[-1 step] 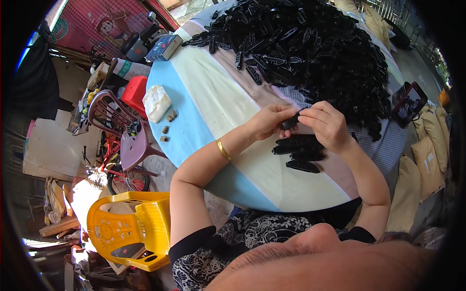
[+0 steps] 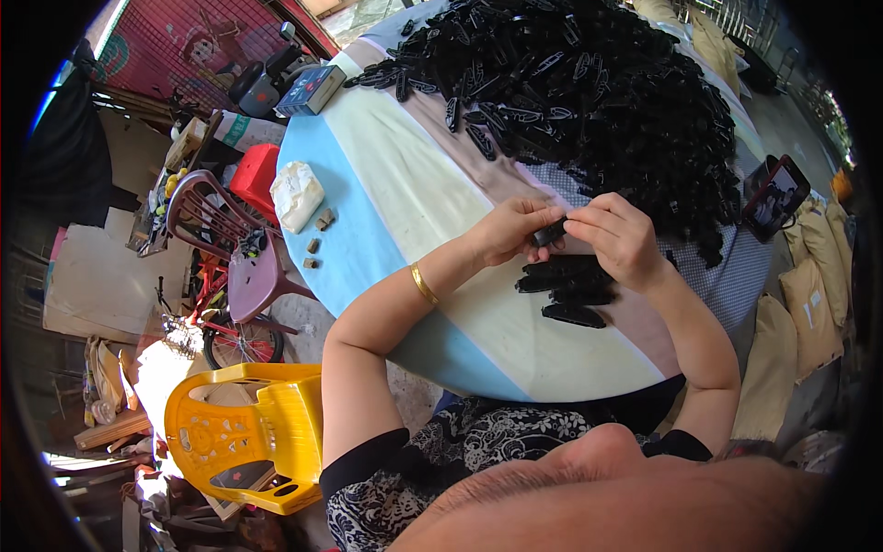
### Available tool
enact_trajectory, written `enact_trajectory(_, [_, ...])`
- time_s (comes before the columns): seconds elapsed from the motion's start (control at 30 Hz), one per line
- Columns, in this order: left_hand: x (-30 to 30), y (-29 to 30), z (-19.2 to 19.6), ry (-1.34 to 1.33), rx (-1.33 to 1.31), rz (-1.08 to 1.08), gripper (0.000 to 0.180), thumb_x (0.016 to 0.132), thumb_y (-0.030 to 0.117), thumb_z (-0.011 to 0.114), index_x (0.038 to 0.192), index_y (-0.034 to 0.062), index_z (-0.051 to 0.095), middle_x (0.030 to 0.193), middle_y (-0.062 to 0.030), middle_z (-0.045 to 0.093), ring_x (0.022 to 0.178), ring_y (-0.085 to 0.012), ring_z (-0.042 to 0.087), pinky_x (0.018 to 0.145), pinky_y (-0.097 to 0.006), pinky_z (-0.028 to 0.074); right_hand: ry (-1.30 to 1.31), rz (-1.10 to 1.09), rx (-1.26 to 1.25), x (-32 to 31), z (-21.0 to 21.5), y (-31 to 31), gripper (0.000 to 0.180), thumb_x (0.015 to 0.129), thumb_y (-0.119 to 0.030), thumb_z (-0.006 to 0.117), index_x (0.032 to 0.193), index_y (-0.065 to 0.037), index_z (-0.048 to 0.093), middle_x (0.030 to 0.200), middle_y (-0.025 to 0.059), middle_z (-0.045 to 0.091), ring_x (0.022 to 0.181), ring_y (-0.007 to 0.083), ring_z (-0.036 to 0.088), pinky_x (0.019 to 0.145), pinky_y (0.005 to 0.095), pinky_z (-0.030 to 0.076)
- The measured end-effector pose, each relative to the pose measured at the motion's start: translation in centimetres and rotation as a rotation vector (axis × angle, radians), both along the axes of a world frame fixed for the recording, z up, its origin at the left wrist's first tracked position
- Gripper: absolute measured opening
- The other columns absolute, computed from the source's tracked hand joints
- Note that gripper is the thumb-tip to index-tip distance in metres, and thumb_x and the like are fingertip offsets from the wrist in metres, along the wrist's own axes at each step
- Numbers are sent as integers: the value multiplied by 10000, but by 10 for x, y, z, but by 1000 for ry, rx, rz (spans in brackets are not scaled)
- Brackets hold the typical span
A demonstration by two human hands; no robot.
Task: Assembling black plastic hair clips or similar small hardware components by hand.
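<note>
A small black plastic piece (image 2: 550, 232) sits pinched between both hands above the round table (image 2: 432, 212). The left hand (image 2: 511, 230) closes its thumb and fingertips on the piece's near end, and the right hand (image 2: 618, 237) grips the other end with curled fingers, so the two hands meet over it and nearly touch. Much of the piece is hidden by the fingers, and its exact shape cannot be told.

Just below the hands, on the tabletop, lies a short row of finished black pieces (image 2: 568, 285), flat and side by side, close under the right wrist. Beyond the hands, on the far side of the table, rises a big heap of black pieces (image 2: 589, 92), its nearest edge just past the right hand's knuckles. A gold bangle (image 2: 423, 283) circles the left wrist.

The table carries a cloth in broad bands of blue, pale green, beige and a checked pattern. Well to the left of the left hand, near the table's rim, rest a crumpled white bag (image 2: 296, 195) and a few small brown blocks (image 2: 318, 234). Further off on that side lies a small blue box (image 2: 311, 90). To the right of the right hand, at the table's edge, a phone (image 2: 775, 197) stands propped with its screen lit.

Off the table, left of the left forearm, stand a maroon plastic chair (image 2: 241, 248) and, lower down, a yellow plastic chair (image 2: 241, 432).
</note>
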State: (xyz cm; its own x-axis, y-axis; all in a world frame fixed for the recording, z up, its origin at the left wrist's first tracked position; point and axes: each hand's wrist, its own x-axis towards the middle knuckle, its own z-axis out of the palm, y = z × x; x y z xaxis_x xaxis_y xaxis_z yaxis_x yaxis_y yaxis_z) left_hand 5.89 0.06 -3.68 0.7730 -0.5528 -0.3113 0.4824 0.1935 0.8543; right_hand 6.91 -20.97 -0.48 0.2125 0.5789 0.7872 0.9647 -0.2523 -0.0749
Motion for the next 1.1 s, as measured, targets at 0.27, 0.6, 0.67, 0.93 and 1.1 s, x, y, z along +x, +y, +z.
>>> enact_trajectory(0.27, [-5,2,17,-256,167,-70,303,872,202,657,1050,-34,594,824,-69,638,619,-112,610,536,-211,486,-161,-25,-106,-1,0,-3,221,658,-48,651,873,-1,670,879,75,648,798,217,605,661,293,533])
enact_trajectory(0.6, [-15,-3,20,-933,508,134,323,759,39,676,1071,-17,616,823,-110,677,688,-180,651,644,-292,515,297,-159,66,-10,-1,8,293,721,-159,729,954,1,651,931,120,656,874,289,618,751,360,520])
enact_trajectory(0.67, [-18,-5,24,-999,618,127,332,725,51,690,1048,10,627,819,-137,667,697,-243,656,644,-323,505,697,-138,-117,-5,-7,-2,312,714,-158,738,978,-12,660,897,139,663,783,272,637,694,334,518])
enact_trajectory(0.93, [-15,-7,32,-929,740,-18,295,745,159,718,1002,35,647,824,-134,665,708,-276,636,655,-340,499,945,-35,-66,9,-15,-13,397,734,-143,746,1088,-3,636,939,130,673,687,160,626,631,261,494])
enact_trajectory(1.1, [36,30,7,-1292,1026,253,286,811,139,633,1071,21,626,1095,-127,624,1096,-317,520,912,-359,433,858,-188,-178,28,13,-40,158,818,0,614,966,4,671,896,76,649,699,104,571,631,234,479])
